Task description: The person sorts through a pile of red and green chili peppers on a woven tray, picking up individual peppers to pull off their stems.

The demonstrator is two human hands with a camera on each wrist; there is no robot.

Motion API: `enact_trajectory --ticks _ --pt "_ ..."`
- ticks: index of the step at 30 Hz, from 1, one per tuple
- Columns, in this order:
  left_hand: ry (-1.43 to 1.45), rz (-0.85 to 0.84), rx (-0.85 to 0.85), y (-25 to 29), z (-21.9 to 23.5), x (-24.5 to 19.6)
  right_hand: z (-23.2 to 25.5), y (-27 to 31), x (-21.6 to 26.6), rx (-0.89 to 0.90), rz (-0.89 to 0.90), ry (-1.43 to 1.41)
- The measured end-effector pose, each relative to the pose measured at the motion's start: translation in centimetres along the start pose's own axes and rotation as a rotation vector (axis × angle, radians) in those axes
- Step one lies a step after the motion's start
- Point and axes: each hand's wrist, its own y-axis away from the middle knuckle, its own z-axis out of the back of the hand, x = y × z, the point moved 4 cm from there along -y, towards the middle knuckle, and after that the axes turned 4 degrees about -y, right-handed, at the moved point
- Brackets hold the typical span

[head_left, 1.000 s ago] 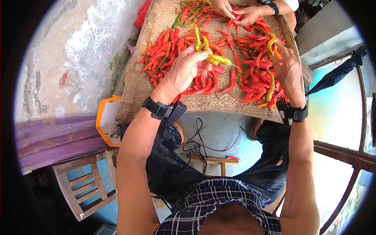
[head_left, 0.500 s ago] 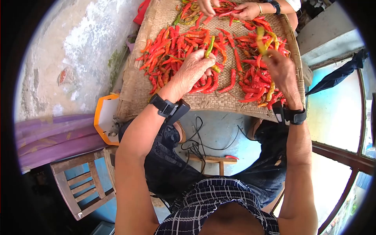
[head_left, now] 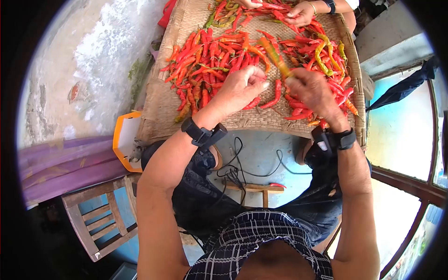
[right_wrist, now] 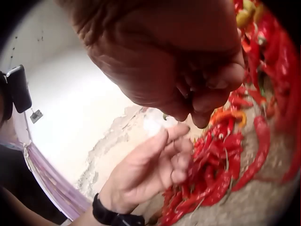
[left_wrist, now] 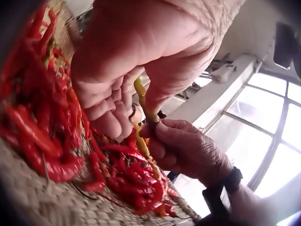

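Observation:
My right hand [head_left: 315,91] pinches a yellow-green chili pepper [head_left: 275,57], blurred in the head view, above the woven tray [head_left: 252,122]. Its lower end sits between thumb and fingers in the left wrist view, where the pepper [left_wrist: 142,96] shows sharper. Close by on the left is my left hand [head_left: 238,91], fingers loosely bent and thumb apart from them. In the right wrist view that left hand [right_wrist: 150,167] has nothing in its grasp. Beneath it lies a heap of red chilies [head_left: 191,65]. Another red heap [head_left: 333,86] lies under my right hand, with a curled yellow-green chili [head_left: 319,53] on top.
Across the tray, another person's hands [head_left: 301,14] handle red chilies. Some greenish chilies [head_left: 226,21] lie at the far left. A wooden chair [head_left: 100,219] stands at my left, with an orange-edged box [head_left: 122,142] beside the tray. Black cables [head_left: 233,175] lie on the floor.
My left hand, which held yellow-green chilies, is now without them. My right hand has come left from the right heap with a chili. More yellow-green ones lie on that heap.

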Motion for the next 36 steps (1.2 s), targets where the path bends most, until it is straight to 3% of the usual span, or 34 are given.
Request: enact_trajectory --ticks 1,2,4,5,6,8,9,10,11,12,16,18,21,23,24,26,27,29,32,33,35,36 --pt "-0.300 -0.120 -0.053 0.1 0.3 -0.3 1.9 -0.3 -0.5 -0.079 -0.014 0.063" --pt "-0.297 -0.119 -0.058 0.3 0.3 0.0 3.5 -0.4 -1.1 -0.157 -0.028 0.127" --pt "-0.810 -0.185 0.010 1.0 -0.3 0.0 5.7 0.1 0.3 -0.632 0.308 0.505" --pt "-0.880 -0.136 0.075 1.1 -0.8 0.3 6.1 0.5 1.1 -0.742 0.420 0.907" --pt "-0.877 -0.133 0.068 1.1 -1.1 0.7 5.8 0.4 1.2 -0.737 0.427 0.907" --pt "-1.099 -0.295 0.046 1.3 -2.1 1.5 3.8 0.4 0.7 -0.554 0.511 0.816" --pt "-1.182 -0.289 0.053 1.0 -2.4 2.1 1.9 0.2 -1.3 -0.307 0.372 0.494" --pt "-1.182 -0.291 0.055 1.0 -2.4 1.7 -0.4 0.9 -1.8 -0.037 0.211 0.412" --pt "-1.157 -0.160 0.087 0.9 -2.1 1.2 -2.8 1.2 -0.8 0.019 0.380 0.778" --pt "-1.130 -0.031 0.118 0.8 -1.9 1.2 -4.5 1.5 -1.3 0.104 0.408 0.888" --pt "-1.079 -0.052 0.130 0.7 -1.4 2.1 -5.5 1.4 -1.8 0.136 0.417 0.973" --pt "-1.075 -0.228 0.079 0.7 -1.4 2.4 -5.7 0.8 -2.1 0.165 0.403 0.963" --pt "-1.058 -0.194 0.096 0.6 -1.2 2.0 -5.5 0.6 -1.9 0.102 0.488 0.886" --pt "-0.941 -0.126 0.070 0.4 -0.2 1.0 -4.3 0.0 -1.5 0.101 0.425 0.352" --pt "-0.825 -0.060 0.044 0.3 0.6 0.3 -3.6 -0.2 -1.1 0.101 0.427 0.355" --pt "-0.753 -0.046 0.009 0.1 1.7 -0.3 -1.5 -1.0 -1.1 0.108 0.163 -0.109" --pt "-0.610 -0.024 -0.019 -0.2 2.4 -0.2 -0.3 -1.1 -0.8 0.108 0.164 -0.108" --pt "-0.464 -0.007 -0.046 -0.3 2.7 -0.2 3.0 -1.5 -1.9 -0.097 -0.076 -0.586" --pt "-0.151 0.035 -0.031 -0.4 2.6 -0.1 6.0 -1.7 -4.0 -0.471 -0.160 -1.063" --pt "-0.049 0.050 -0.024 -0.4 2.6 -0.1 5.6 -1.7 -4.2 -0.471 -0.158 -1.062" --pt "0.062 0.026 -0.044 -0.6 2.5 -0.3 3.5 -1.6 -4.5 -0.317 -0.203 -0.677" --pt "0.176 0.005 -0.062 -0.6 2.4 -0.3 1.9 -1.4 -3.8 -0.147 -0.145 -0.392"
